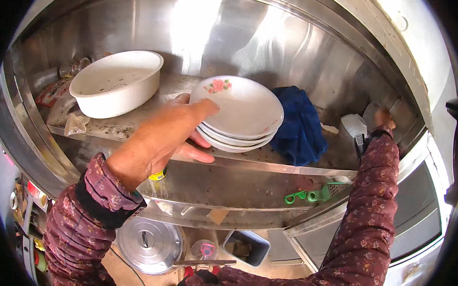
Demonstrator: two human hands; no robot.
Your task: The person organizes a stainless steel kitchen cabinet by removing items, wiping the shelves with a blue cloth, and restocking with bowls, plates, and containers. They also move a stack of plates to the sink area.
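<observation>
My left hand (164, 134) grips the left edge of a small stack of white plates (242, 109), thumb on the top plate and fingers at the side and below. The top plate bears a pink flower print. The stack is at the front of a stainless steel shelf (247, 165). Right of it lies a crumpled dark blue cloth (300, 127). My right hand (384, 118) reaches to the shelf's far right end, beside a white container (354, 125); it is small and blurred, so whether it holds something is unclear.
A white oval basin (116, 84) stands on the shelf at the left, near a crumpled plastic bag (76, 124). On the lower shelf lie green scissors (295, 197) and a green grater (334, 189). Below are a lidded metal pot (149, 245) and a grey bin (246, 248).
</observation>
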